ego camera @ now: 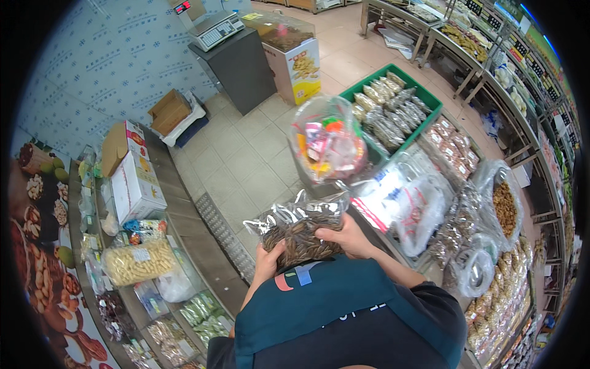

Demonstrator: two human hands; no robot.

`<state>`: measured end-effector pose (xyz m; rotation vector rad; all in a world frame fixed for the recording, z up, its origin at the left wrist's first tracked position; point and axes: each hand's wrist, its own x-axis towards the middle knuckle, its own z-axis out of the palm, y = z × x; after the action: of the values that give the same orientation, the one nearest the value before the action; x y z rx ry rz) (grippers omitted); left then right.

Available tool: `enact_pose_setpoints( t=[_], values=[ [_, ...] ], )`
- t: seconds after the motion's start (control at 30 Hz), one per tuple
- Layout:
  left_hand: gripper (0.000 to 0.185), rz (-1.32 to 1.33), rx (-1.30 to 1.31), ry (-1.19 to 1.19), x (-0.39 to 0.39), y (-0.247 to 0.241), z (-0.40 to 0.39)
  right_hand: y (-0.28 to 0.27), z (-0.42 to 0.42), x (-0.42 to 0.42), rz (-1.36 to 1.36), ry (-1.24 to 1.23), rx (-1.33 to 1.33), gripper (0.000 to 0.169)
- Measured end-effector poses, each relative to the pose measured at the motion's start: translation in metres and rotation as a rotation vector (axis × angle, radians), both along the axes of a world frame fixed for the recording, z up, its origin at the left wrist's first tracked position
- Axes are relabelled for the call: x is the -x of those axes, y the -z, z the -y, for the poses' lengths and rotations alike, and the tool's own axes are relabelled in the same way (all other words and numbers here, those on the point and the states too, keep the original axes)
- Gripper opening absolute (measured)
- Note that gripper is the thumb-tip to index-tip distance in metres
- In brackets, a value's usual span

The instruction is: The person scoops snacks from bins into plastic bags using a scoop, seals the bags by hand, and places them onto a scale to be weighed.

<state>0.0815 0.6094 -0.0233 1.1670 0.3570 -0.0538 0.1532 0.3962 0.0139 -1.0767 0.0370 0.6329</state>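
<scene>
Between both my hands is a clear plastic bag of sunflower seeds (302, 233), held close in front of my apron (318, 300). The bag's upper part is crumpled clear film and its lower part is full of dark striped seeds. My left hand (268, 260) grips the near left side, thumb on the front. My right hand (348, 240) holds the right side, its thumb pressed across the bag. To the right of the bag lies a pile of clear plastic bags (410, 198) with red stripes on the counter.
A green crate (435, 104) holds several rows of packed bags. Beside it stands a large clear bag of colourful packets (327, 143). An open bag of brown dried food (504, 207) sits at right. Shelves with packed goods (140, 260) line the left; a scale (216, 32) stands on a dark cabinet (244, 69).
</scene>
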Motion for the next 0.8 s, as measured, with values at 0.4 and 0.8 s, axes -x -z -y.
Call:
enact_pose_setpoints(
  t=[0.4, 0.8],
  values=[
    [0.031, 0.0, -0.022, -0.168, -0.115, 0.026, -0.212, 0.027, -0.234, -0.148, 0.048, -0.163, -0.07, 0.061],
    [0.02, -0.113, -0.017, -0.011, -0.423, 0.004, -0.371, 0.046, -0.371, -0.403, -0.069, 0.142, -0.072, 0.063]
  ],
)
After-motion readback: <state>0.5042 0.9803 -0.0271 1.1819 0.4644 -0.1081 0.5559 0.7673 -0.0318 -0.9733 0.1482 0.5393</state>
